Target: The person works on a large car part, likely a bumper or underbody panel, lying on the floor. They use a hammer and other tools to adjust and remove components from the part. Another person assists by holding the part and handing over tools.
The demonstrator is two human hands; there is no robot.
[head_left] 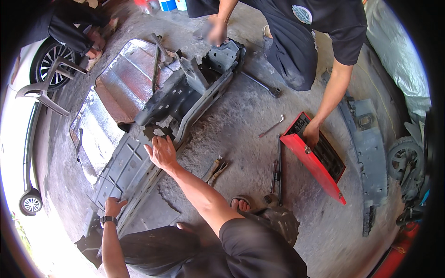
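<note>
A long grey car body panel (125, 160) lies slantwise on the floor in front of me, its boxy far end raised. My right hand (163, 153) rests on its middle, fingers spread, beside a torn, jagged gap. Lower down, my left hand (113, 206), with a dark watch at the wrist, lies on the near part of the panel with the thumb stretched out. Neither hand holds a loose thing. A co-worker's hand (216, 33) is at the far end of the panel; the other (311, 134) reaches into a red toolbox (311, 160).
A silver sunshade (127, 69) lies under the panel, with a hammer (160, 48) on it. Pliers (216, 170), a ratchet (269, 88) and a socket wrench (272, 126) lie about. Another grey panel (371, 162) is at right; a plastic chair (48, 85) and white car (21, 109) at left.
</note>
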